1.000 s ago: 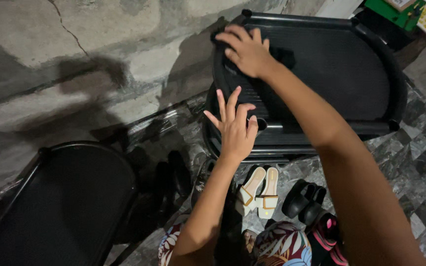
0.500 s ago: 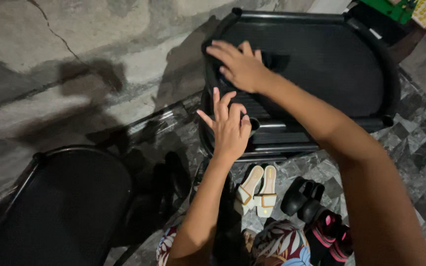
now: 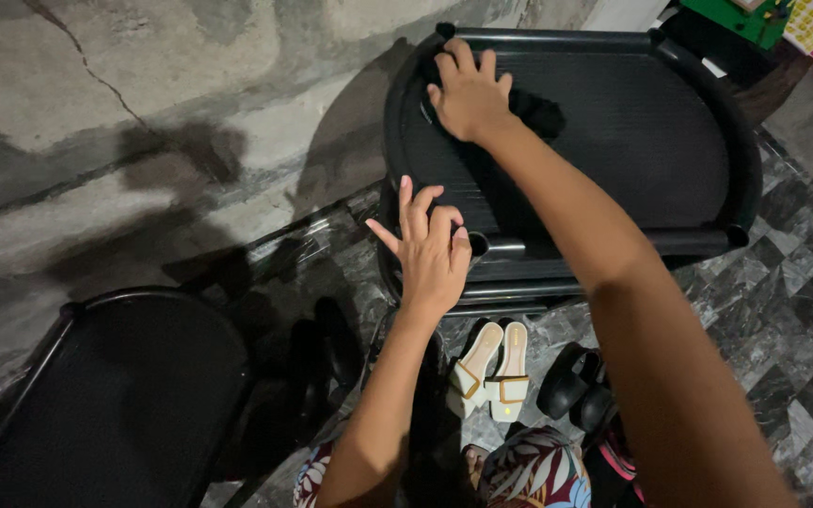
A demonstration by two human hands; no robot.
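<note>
My right hand (image 3: 468, 94) is pressed down on a dark cloth (image 3: 531, 108) at the far left part of the black ribbed seat (image 3: 613, 141) of the chair in front of me; fingers curled over the wad, part of the cloth showing dark just right of my knuckles. Compared with a second ago that hand has slid further up and toward the seat's back rim, so the wiping stroke has moved on from the middle to the far corner. My left hand (image 3: 430, 249) sits at the near edge of the seat, fingers spread and slightly bent, resting on the front rail (image 3: 604, 249), holding nothing; it was lifted and more open before, now it looks settled to steady the chair. I judge the wipe is partway, the right half of the seat not yet covered. Under the seat on the marbled tile floor (image 3: 783, 282): a pair of white sandals (image 3: 493, 372), black shoes (image 3: 576, 390) beside them, a pink-trimmed one at the frame's bottom. Another black chair seat (image 3: 115, 395) lies well apart at lower left, against the cracked concrete wall (image 3: 143, 122). Green box (image 3: 745, 17) at top right.
</note>
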